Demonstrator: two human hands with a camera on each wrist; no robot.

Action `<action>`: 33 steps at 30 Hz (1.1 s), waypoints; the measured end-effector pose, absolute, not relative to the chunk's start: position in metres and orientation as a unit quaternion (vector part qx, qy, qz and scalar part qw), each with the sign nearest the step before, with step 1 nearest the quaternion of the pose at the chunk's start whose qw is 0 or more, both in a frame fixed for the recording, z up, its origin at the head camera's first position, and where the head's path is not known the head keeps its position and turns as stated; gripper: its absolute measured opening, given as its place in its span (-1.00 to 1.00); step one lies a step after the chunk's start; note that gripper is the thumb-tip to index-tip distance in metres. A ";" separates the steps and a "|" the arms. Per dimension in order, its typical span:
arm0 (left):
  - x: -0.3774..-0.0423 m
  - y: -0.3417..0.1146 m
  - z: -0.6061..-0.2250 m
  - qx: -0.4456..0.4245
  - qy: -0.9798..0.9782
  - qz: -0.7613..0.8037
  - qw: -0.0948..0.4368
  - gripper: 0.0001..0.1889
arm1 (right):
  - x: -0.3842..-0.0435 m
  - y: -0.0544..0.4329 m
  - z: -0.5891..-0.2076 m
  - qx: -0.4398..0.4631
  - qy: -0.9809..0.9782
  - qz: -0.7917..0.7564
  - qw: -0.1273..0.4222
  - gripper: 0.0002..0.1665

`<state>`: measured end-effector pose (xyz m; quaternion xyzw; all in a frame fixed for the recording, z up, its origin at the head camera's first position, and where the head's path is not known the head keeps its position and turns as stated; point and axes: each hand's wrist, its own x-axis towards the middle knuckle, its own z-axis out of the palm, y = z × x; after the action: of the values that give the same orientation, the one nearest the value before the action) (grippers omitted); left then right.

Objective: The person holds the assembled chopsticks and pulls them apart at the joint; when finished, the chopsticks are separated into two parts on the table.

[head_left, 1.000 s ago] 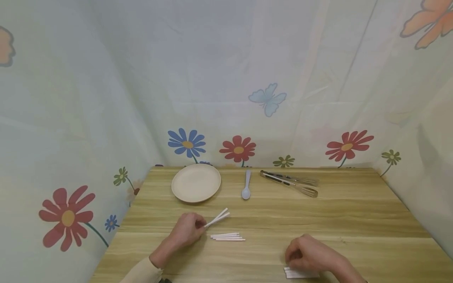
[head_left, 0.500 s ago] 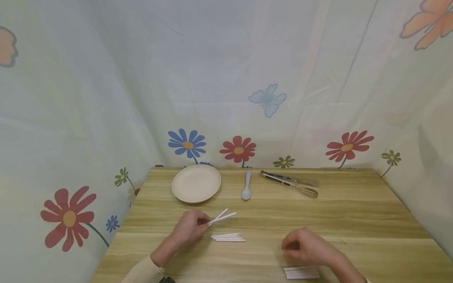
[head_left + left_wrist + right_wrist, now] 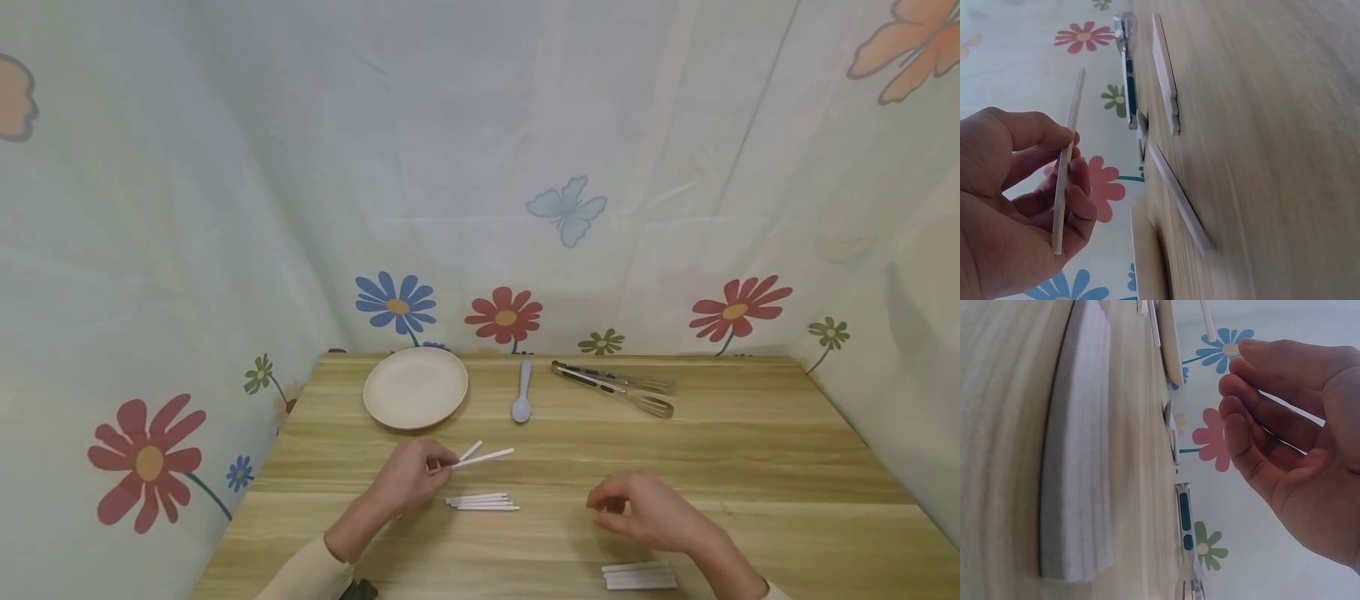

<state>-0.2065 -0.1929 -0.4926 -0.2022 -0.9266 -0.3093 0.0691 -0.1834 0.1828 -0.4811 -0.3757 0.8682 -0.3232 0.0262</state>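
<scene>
Between thumb and fingers, my left hand pinches a thin white stick, raised above the table in the left wrist view. A second white stick lies on the wood below it. Just right of that hand, several white sticks lie side by side. My right hand hovers with loosely bent fingers and holds nothing; the right wrist view shows a gap between thumb and fingers. Below it, near the table's front, another row of white sticks lies close together.
On the wooden table, a beige plate stands at the back left. A light grey spoon lies right of it, then metal tongs with dark grips. A flowered curtain hangs behind and at the sides.
My left hand has moved right and slightly away from me, carrying its stick apart from the other one. My right hand has lifted off its row of sticks and shifted forward and left.
</scene>
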 end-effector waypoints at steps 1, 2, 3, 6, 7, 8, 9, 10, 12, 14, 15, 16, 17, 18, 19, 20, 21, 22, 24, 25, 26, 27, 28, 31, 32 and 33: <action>-0.206 -0.192 -0.492 -0.204 -0.926 -0.310 0.069 -0.86 | -0.183 0.182 -0.480 -0.375 0.868 -0.324 0.026 -0.89; -0.206 -0.191 -0.491 -0.206 -0.926 -0.310 0.069 -0.86 | -0.183 0.182 -0.480 -0.373 0.868 -0.326 0.027 -0.89; -0.206 -0.190 -0.491 -0.208 -0.925 -0.310 0.071 -0.86 | -0.183 0.182 -0.479 -0.372 0.868 -0.328 0.028 -0.89; -0.205 -0.188 -0.488 -0.218 -0.922 -0.312 0.075 -0.86 | -0.184 0.180 -0.476 -0.370 0.866 -0.335 0.029 -0.88; -0.205 -0.187 -0.487 -0.222 -0.921 -0.312 0.076 -0.86 | -0.185 0.179 -0.475 -0.371 0.865 -0.336 0.026 -0.88; -0.205 -0.186 -0.486 -0.226 -0.919 -0.313 0.077 -0.86 | -0.185 0.178 -0.474 -0.372 0.865 -0.336 0.020 -0.88; -0.205 -0.185 -0.486 -0.230 -0.918 -0.314 0.078 -0.86 | -0.186 0.178 -0.473 -0.374 0.865 -0.335 0.014 -0.88; -0.205 -0.183 -0.485 -0.233 -0.917 -0.315 0.078 -0.87 | -0.187 0.177 -0.472 -0.376 0.864 -0.334 0.006 -0.88; -0.205 -0.181 -0.484 -0.238 -0.916 -0.314 0.079 -0.87 | -0.188 0.175 -0.470 -0.382 0.863 -0.330 -0.010 -0.88; -0.205 -0.179 -0.484 -0.241 -0.916 -0.309 0.081 -0.88 | -0.189 0.173 -0.469 -0.386 0.862 -0.328 -0.023 -0.87; -0.205 -0.178 -0.483 -0.241 -0.917 -0.307 0.080 -0.89 | -0.189 0.172 -0.468 -0.387 0.861 -0.328 -0.027 -0.87; -0.205 -0.177 -0.483 -0.241 -0.918 -0.303 0.080 -0.89 | -0.189 0.171 -0.468 -0.387 0.862 -0.327 -0.030 -0.87; -0.205 -0.175 -0.483 -0.242 -0.920 -0.300 0.079 -0.89 | -0.189 0.170 -0.467 -0.387 0.861 -0.328 -0.034 -0.87; -0.205 -0.174 -0.483 -0.242 -0.921 -0.295 0.078 -0.89 | -0.190 0.169 -0.467 -0.386 0.861 -0.328 -0.037 -0.87; -0.205 -0.173 -0.482 -0.242 -0.922 -0.293 0.077 -0.89 | -0.190 0.168 -0.466 -0.385 0.861 -0.329 -0.040 -0.87; -0.205 -0.172 -0.481 -0.243 -0.922 -0.293 0.075 -0.89 | -0.191 0.168 -0.466 -0.384 0.861 -0.329 -0.045 -0.86; -0.205 -0.171 -0.480 -0.244 -0.922 -0.292 0.073 -0.89 | -0.191 0.167 -0.465 -0.385 0.861 -0.329 -0.051 -0.86; -0.205 -0.170 -0.480 -0.246 -0.921 -0.293 0.071 -0.89 | -0.192 0.166 -0.464 -0.386 0.860 -0.329 -0.055 -0.85; -0.204 -0.168 -0.478 -0.250 -0.920 -0.295 0.069 -0.89 | -0.193 0.164 -0.463 -0.386 0.859 -0.330 -0.062 -0.83; -0.204 -0.167 -0.477 -0.255 -0.918 -0.297 0.070 -0.89 | -0.193 0.163 -0.463 -0.386 0.859 -0.330 -0.065 -0.82; -0.204 -0.166 -0.476 -0.259 -0.916 -0.298 0.071 -0.89 | -0.193 0.162 -0.462 -0.386 0.859 -0.330 -0.067 -0.82; -0.204 -0.166 -0.475 -0.262 -0.915 -0.297 0.072 -0.89 | -0.193 0.161 -0.461 -0.385 0.859 -0.330 -0.069 -0.81; -0.204 -0.165 -0.475 -0.267 -0.914 -0.294 0.076 -0.89 | -0.193 0.160 -0.461 -0.385 0.859 -0.331 -0.072 -0.81; -0.203 -0.162 -0.473 -0.278 -0.915 -0.282 0.083 -0.90 | -0.193 0.158 -0.459 -0.389 0.855 -0.332 -0.086 -0.81; -0.203 -0.161 -0.472 -0.279 -0.915 -0.278 0.083 -0.90 | -0.194 0.157 -0.458 -0.392 0.853 -0.333 -0.093 -0.81; -0.203 -0.160 -0.472 -0.281 -0.916 -0.275 0.083 -0.90 | -0.194 0.156 -0.458 -0.394 0.850 -0.335 -0.100 -0.81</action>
<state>-0.2031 -0.1599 -0.4716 -0.2809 -0.9158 -0.2750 0.0829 -0.1939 0.1558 -0.4579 -0.3942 0.8500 -0.3346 -0.1004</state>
